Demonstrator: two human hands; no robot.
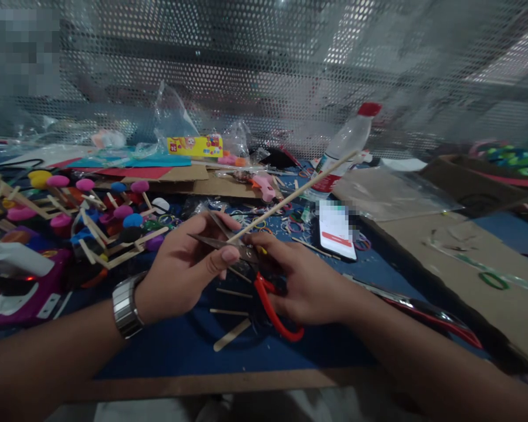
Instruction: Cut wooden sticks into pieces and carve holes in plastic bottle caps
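Note:
My right hand [303, 275] is closed around a pair of scissors [268, 308] with red handles. The blades are spread and point left, toward my left hand [180, 266]. A thin wooden stick [294, 196] slants up to the right, its lower end lying between the blades. My left hand is closed at that lower end, thumb in front and fingers behind; the exact contact is partly hidden. The right fingers are also close to the stick. On the blue mat below lie several short stick pieces [229, 312] and a flat craft stick [232, 335].
Stick constructions with colourful pom-poms [114, 211] and a purple device [30, 287] crowd the left. Behind stand a red-capped bottle [347, 140] and a pink glue gun [264, 186]. A lit phone [335, 225] and long dark tool [418, 308] are at right, beside cardboard [479, 252].

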